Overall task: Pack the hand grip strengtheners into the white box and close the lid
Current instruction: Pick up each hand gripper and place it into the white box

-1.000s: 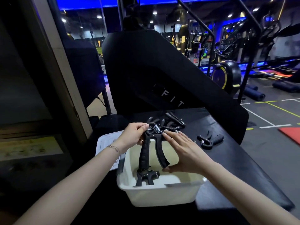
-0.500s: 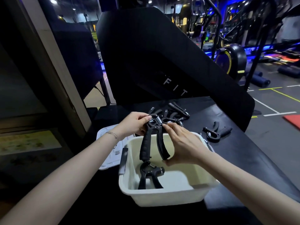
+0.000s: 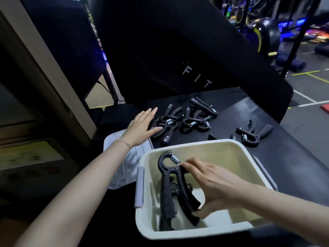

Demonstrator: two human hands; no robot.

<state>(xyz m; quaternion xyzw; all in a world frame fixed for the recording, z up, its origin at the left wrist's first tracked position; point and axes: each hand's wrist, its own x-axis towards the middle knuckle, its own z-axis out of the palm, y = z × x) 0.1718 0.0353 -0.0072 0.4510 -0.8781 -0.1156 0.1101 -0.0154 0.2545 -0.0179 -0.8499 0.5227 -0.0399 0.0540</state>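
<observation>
The white box [image 3: 231, 145] stands open on the black surface in front of me. My right hand [image 3: 211, 182] is inside it, shut on a black hand grip strengthener [image 3: 169, 184] that stands with its spring end up. Another strengthener lies under it, mostly hidden. My left hand [image 3: 142, 127] is open, fingers spread, above the left end of a pile of several black strengtheners [image 3: 187, 120] behind the box. One more strengthener [image 3: 252, 134] lies apart at the right. The white lid [image 3: 124, 168] lies flat to the left of the box.
A tall black padded backrest [image 3: 178, 50] with white letters rises behind the pile. A beige pillar [image 3: 44, 72] stands at the left. Gym machines and marked floor [image 3: 311, 82] fill the far right, past the black surface's [image 3: 293, 157] right edge.
My left hand let go of the strengthener and moved back over the pile. My right hand lowered that strengthener into the box. The camera tilted down and closer.
</observation>
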